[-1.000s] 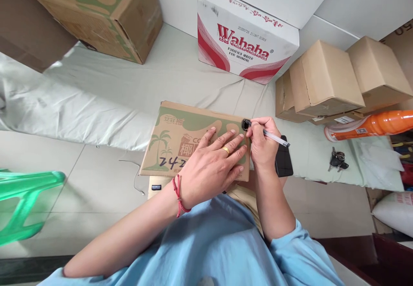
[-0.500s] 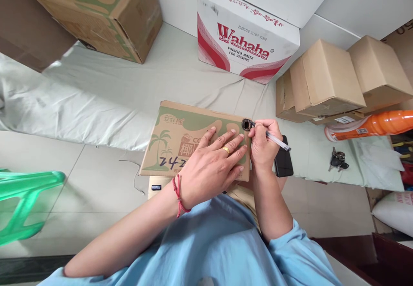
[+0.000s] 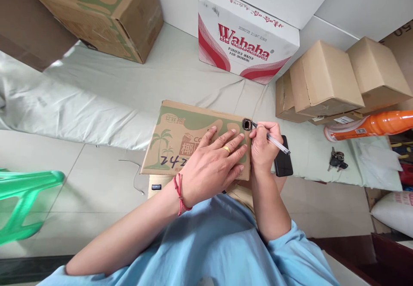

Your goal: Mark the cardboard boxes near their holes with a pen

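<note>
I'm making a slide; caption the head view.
Left hand spread on a cardboard box, right hand holding a pen beside a dark-edged hole.

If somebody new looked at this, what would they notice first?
Probably the white-and-red Wahaha box standing at the back, by the wall. Next, perhaps, the bright orange bottle over on the right. Then, in the middle, the left hand spread on a printed cardboard box, and the right hand holding a pen.

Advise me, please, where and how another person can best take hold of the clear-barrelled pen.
Probably pinch the clear-barrelled pen by its rear end, coming from the right: that slim, straight end sticks out past the right hand, which covers part of the barrel.
</note>
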Tool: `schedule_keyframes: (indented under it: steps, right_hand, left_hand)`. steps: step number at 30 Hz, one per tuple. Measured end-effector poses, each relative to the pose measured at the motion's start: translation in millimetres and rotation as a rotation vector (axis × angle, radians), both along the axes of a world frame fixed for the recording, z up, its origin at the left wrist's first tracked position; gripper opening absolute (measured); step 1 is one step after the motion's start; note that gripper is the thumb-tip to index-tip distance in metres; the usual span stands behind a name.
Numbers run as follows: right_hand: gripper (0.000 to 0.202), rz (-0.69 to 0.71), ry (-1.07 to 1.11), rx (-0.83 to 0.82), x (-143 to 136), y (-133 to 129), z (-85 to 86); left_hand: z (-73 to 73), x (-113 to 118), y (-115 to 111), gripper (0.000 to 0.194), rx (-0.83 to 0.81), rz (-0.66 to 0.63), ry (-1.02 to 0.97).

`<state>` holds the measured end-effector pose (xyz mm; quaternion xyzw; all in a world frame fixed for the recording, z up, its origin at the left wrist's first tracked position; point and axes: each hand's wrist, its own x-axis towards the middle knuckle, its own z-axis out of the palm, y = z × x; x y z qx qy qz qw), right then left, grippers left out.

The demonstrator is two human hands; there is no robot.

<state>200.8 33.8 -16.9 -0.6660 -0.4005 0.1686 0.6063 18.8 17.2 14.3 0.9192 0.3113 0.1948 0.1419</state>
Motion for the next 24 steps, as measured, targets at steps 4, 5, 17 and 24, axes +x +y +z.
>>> schedule_keyframes:
  steps: [4,5,17,24]
  right_hand:
    - [0.007,-0.009,0.010,-0.002,-0.7,-1.2,0.5]
    - [0.007,-0.012,0.008,0.002,-1.0,-1.3,0.9]
    - [0.006,-0.033,-0.025,-0.002,-3.7,-4.8,4.6]
    - [0.005,-0.054,-0.046,0.000,-5.2,-6.7,6.2]
  left_hand:
    - [0.3,0.5,0.1,0.043,-0.001,0.003,0.006]
    - [0.6,0.5,0.1,0.044,-0.001,0.003,0.007]
    - [1.3,0.0,0.2,0.044,-0.002,0.001,0.000]
    - [1.5,-0.1,0.0,0.044,-0.012,0.004,-0.003]
